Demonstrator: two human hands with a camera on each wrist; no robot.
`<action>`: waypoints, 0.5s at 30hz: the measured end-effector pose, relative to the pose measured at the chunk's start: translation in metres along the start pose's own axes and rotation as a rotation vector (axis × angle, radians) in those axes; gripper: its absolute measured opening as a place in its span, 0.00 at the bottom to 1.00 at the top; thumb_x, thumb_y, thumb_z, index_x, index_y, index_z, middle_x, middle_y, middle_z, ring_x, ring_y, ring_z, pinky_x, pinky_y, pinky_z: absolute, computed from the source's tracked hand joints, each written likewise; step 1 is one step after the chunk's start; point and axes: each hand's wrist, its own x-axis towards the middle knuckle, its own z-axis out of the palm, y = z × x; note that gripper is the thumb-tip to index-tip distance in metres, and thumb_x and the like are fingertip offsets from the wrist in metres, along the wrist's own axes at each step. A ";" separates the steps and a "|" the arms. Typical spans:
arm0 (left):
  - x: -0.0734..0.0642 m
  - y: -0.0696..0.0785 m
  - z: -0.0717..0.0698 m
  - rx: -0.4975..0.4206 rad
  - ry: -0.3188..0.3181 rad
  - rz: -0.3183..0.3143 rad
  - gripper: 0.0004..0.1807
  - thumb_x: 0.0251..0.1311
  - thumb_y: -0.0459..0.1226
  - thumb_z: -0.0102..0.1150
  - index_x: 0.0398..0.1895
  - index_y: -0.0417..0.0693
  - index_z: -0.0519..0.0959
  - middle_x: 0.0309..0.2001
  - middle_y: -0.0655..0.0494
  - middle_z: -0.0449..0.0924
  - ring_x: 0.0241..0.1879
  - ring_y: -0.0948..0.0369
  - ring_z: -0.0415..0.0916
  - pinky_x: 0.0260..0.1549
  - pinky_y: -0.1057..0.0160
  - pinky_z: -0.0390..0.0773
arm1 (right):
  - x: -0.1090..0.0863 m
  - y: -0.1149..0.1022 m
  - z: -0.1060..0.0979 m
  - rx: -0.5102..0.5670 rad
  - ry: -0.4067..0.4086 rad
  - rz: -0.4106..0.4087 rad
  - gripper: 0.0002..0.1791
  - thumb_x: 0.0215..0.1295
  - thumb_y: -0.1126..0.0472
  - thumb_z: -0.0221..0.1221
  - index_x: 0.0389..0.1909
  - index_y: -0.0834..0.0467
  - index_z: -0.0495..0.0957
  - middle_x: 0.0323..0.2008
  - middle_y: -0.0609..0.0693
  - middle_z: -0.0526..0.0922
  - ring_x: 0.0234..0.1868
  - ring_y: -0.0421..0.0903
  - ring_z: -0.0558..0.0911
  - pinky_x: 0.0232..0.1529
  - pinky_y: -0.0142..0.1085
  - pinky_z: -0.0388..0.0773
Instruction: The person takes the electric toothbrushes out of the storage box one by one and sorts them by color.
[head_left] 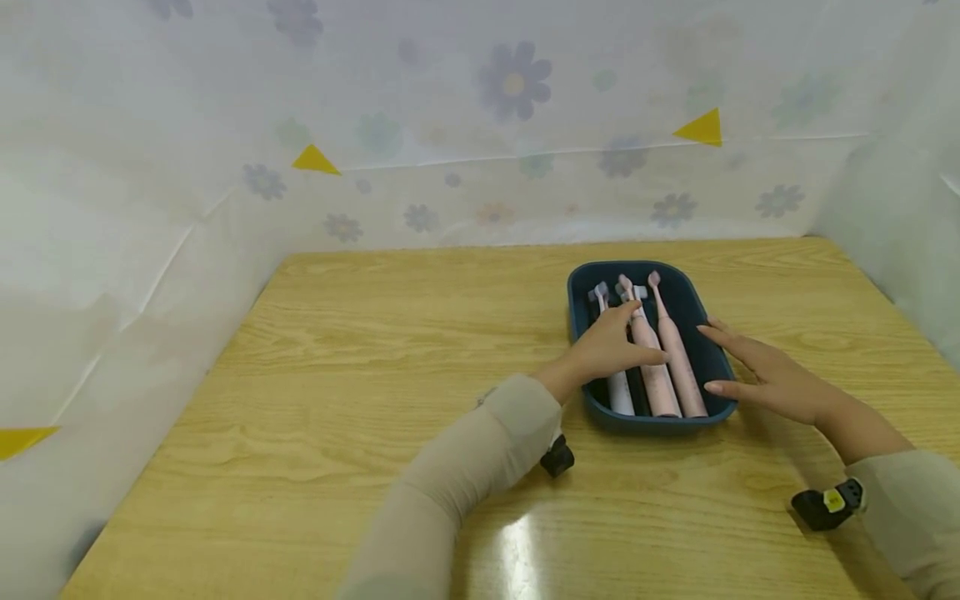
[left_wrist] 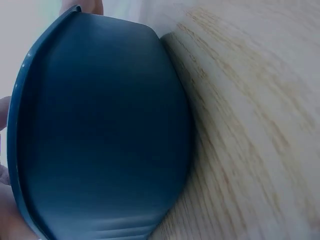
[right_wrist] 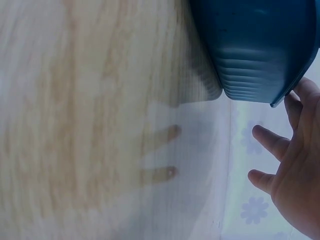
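A dark blue bin (head_left: 660, 427) stands on the wooden table, its outer wall filling much of the left wrist view. Inside lie several electric toothbrushes, heads toward the far end: a white one (head_left: 620, 394), a black one partly hidden, a pink one (head_left: 654, 379) in the middle and another pink one (head_left: 684, 367) at the right. My left hand (head_left: 606, 343) reaches over the left rim, thumb and index finger spread above the middle pink toothbrush. At the right rim, my right hand (head_left: 787, 385) has its fingers extended; in the right wrist view its fingertips meet the bin's edge.
The wooden table (head_left: 360, 358) extends left of the bin and in front of it. White flower-print sheeting (head_left: 450, 192) encloses the back and both sides, with yellow triangles (head_left: 702, 129) on it. Each wrist carries a small black camera (head_left: 825, 507).
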 end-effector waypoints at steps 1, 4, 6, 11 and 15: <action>0.001 0.001 0.000 0.011 -0.008 -0.010 0.43 0.48 0.50 0.58 0.66 0.55 0.48 0.64 0.60 0.49 0.60 0.63 0.51 0.53 0.59 0.61 | 0.000 0.000 0.000 0.000 -0.001 0.002 0.41 0.55 0.59 0.57 0.66 0.52 0.46 0.65 0.57 0.41 0.60 0.65 0.47 0.45 0.65 0.50; 0.003 0.003 0.000 0.080 -0.023 -0.022 0.43 0.48 0.51 0.57 0.66 0.55 0.48 0.64 0.59 0.49 0.61 0.62 0.49 0.54 0.59 0.60 | 0.000 -0.001 -0.001 0.007 -0.006 0.009 0.41 0.55 0.59 0.57 0.66 0.51 0.45 0.65 0.56 0.41 0.61 0.65 0.46 0.45 0.66 0.49; 0.004 0.004 0.000 0.134 -0.032 -0.023 0.43 0.48 0.52 0.57 0.66 0.55 0.49 0.63 0.59 0.50 0.61 0.62 0.49 0.55 0.59 0.58 | 0.000 -0.001 0.000 0.015 -0.006 0.019 0.41 0.55 0.59 0.57 0.66 0.51 0.45 0.65 0.56 0.41 0.61 0.65 0.46 0.45 0.65 0.49; 0.009 0.004 0.001 0.219 -0.041 -0.030 0.43 0.48 0.53 0.56 0.65 0.54 0.50 0.63 0.59 0.53 0.62 0.61 0.48 0.57 0.58 0.52 | 0.001 -0.001 0.000 0.024 -0.012 0.018 0.41 0.55 0.60 0.57 0.66 0.51 0.45 0.65 0.56 0.40 0.61 0.65 0.45 0.45 0.66 0.49; 0.013 0.003 0.002 0.271 -0.041 -0.030 0.42 0.48 0.55 0.55 0.65 0.54 0.51 0.62 0.60 0.55 0.61 0.62 0.50 0.58 0.59 0.49 | 0.000 -0.001 0.001 0.040 -0.012 0.017 0.41 0.55 0.60 0.57 0.66 0.51 0.45 0.65 0.56 0.39 0.61 0.64 0.43 0.45 0.66 0.48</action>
